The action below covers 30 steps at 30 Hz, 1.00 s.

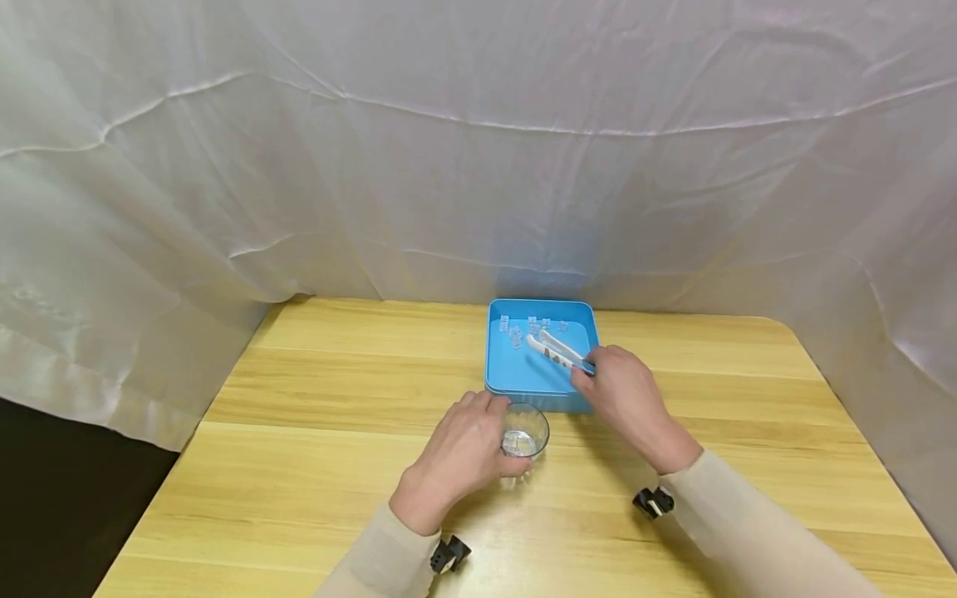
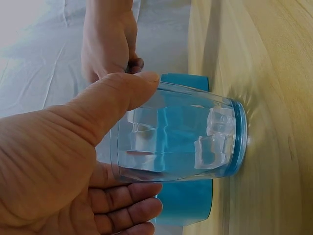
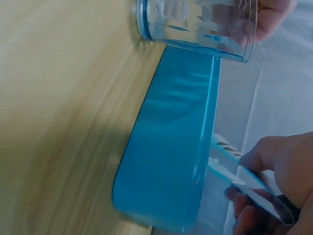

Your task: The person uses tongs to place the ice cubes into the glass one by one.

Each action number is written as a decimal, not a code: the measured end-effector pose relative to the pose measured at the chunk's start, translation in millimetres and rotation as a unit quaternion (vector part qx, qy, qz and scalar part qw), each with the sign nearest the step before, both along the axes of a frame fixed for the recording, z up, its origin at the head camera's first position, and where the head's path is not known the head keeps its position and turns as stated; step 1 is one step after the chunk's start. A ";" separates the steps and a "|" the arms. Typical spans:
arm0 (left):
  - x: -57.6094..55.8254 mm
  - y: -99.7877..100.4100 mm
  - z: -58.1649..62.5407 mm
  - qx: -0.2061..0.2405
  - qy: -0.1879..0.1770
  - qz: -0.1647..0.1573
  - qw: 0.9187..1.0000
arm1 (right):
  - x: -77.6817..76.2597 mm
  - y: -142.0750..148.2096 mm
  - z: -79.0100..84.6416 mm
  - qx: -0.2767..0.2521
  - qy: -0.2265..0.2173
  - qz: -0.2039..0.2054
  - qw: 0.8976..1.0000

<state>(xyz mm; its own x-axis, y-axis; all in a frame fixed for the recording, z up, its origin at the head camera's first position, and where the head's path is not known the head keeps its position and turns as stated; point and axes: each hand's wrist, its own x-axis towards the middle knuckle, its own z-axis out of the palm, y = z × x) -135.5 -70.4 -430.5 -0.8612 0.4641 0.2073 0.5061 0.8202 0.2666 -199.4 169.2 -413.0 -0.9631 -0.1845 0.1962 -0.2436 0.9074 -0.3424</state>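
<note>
A clear glass (image 1: 527, 432) stands upright on the table in front of a blue tray (image 1: 538, 401). My left hand (image 1: 469, 444) grips the glass from the left, thumb and fingers around its upper part. Two clear ice cubes (image 2: 214, 139) lie at the bottom of the glass in the left wrist view. My right hand (image 1: 622, 390) holds a pair of white patterned tongs (image 1: 557, 350) over the tray. The tips of the tongs are spread apart, close to several clear ice cubes (image 1: 516, 336) in the tray's far left part.
The wooden table (image 1: 336, 465) carries the tray near its back edge. A pale grey curtain (image 1: 449, 183) hangs behind and at both sides. Dark wrist cameras (image 1: 450, 554) sit at both sleeves.
</note>
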 end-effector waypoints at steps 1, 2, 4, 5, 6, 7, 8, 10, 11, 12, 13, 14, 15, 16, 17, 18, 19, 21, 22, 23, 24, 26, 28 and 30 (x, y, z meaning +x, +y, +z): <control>0.0 -0.1 0.1 0.001 0.000 0.000 1.000 | -1.7 -2.0 0.0 0.003 -0.004 0.002 1.000; 0.0 -0.2 0.3 0.002 -0.001 0.000 1.000 | -3.1 -4.0 -0.7 0.004 -0.008 0.004 1.000; 0.1 -0.2 0.4 0.004 -0.002 0.000 1.000 | -5.1 -8.0 -2.1 0.008 -0.011 0.010 1.000; 0.2 -0.2 0.5 0.005 -0.003 0.001 1.000 | -6.1 -9.7 -3.3 0.011 -0.010 0.013 1.000; 0.3 0.0 0.6 0.006 -0.004 0.001 1.000 | -6.8 -11.1 -4.6 0.015 -0.009 0.015 1.000; 0.4 0.1 0.7 0.007 -0.005 0.002 1.000 | -7.4 -12.5 -5.9 0.020 -0.007 0.017 1.000; 0.4 0.3 0.7 0.007 -0.006 0.002 1.000 | -7.8 -13.8 -7.4 0.025 -0.005 0.018 1.000; 0.6 0.6 0.7 0.006 -0.006 0.002 1.000 | -9.0 -15.8 -10.4 0.041 0.007 0.020 0.999; 0.6 0.7 0.7 0.006 -0.006 0.003 1.000 | -9.6 -16.5 -11.8 0.048 0.015 0.021 0.999; 0.6 0.9 0.6 0.006 -0.005 0.002 1.000 | -10.0 -17.0 -13.2 0.054 0.023 0.022 0.998; 0.7 1.1 0.5 0.006 -0.003 0.001 1.000 | -10.4 -17.5 -14.3 0.059 0.030 0.022 0.998; 0.8 1.2 0.4 0.006 -0.002 0.001 1.000 | -10.6 -18.1 -15.1 0.064 0.039 0.024 0.997; 0.9 1.4 0.1 0.006 0.000 0.000 1.000 | -10.9 -18.6 -16.1 0.068 0.048 0.026 0.996; 1.0 1.5 0.0 0.006 0.003 -0.001 1.000 | -11.1 -18.9 -16.8 0.069 0.055 0.027 0.996; 1.1 1.5 0.0 0.006 0.004 -0.002 1.000 | -11.3 -19.3 -17.4 0.070 0.061 0.029 0.995; 1.1 1.6 -0.1 0.006 0.007 -0.003 1.000 | -11.3 -19.7 -17.7 0.070 0.067 0.030 0.995; 1.3 1.7 -0.3 0.005 0.008 -0.003 1.000 | -11.5 -20.1 -18.2 0.069 0.071 0.032 0.995; 1.3 2.0 -0.5 0.004 0.011 -0.004 1.000 | -11.9 -20.9 -18.7 0.068 0.078 0.035 0.994; 1.4 2.1 -0.4 0.004 0.012 -0.004 1.000 | -12.0 -21.3 -18.8 0.066 0.080 0.036 0.994; 1.4 2.2 -0.5 0.003 0.013 -0.004 1.000 | -12.0 -21.8 -18.9 0.065 0.082 0.038 0.994; 1.5 2.4 -0.6 0.002 0.013 -0.005 1.000 | -11.9 -22.2 -18.9 0.064 0.082 0.040 0.994; 1.7 2.9 -0.7 0.001 0.012 -0.005 1.000 | -11.6 -22.9 -19.2 0.062 0.078 0.041 0.994; 1.8 3.4 -0.7 0.000 0.010 -0.005 1.000 | -11.6 -23.6 -20.1 0.061 0.070 0.041 0.995; 2.0 3.8 -0.8 0.000 0.008 -0.005 1.000 | -11.6 -24.2 -21.3 0.063 0.063 0.038 0.995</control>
